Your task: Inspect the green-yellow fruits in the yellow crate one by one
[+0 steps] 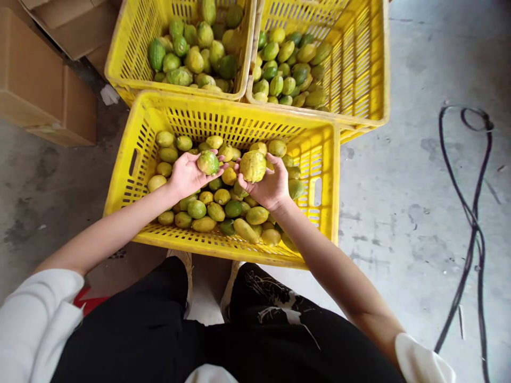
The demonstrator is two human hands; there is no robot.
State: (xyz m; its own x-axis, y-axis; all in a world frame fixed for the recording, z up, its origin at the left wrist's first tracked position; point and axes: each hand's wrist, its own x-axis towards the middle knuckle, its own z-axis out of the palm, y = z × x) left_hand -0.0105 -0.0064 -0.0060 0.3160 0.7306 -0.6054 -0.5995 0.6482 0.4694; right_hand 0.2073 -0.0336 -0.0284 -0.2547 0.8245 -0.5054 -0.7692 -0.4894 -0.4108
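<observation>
My left hand [187, 175] holds a green, speckled fruit [208, 162] in its fingers above the near yellow crate [131, 133]. My right hand [270, 186] grips a larger yellow fruit [253, 166] right beside it. Both hands hover over the pile of several green and yellow fruits [217, 210] that fills the crate's bottom. The two held fruits are close together, nearly touching, over the crate's middle.
Two more yellow crates stand behind: the left crate [120, 64] and the right crate [371, 69], both with green fruits. Cardboard boxes [43, 80] sit at far left. A black cable [471, 213] loops on the concrete floor at right. My knees are just below the near crate.
</observation>
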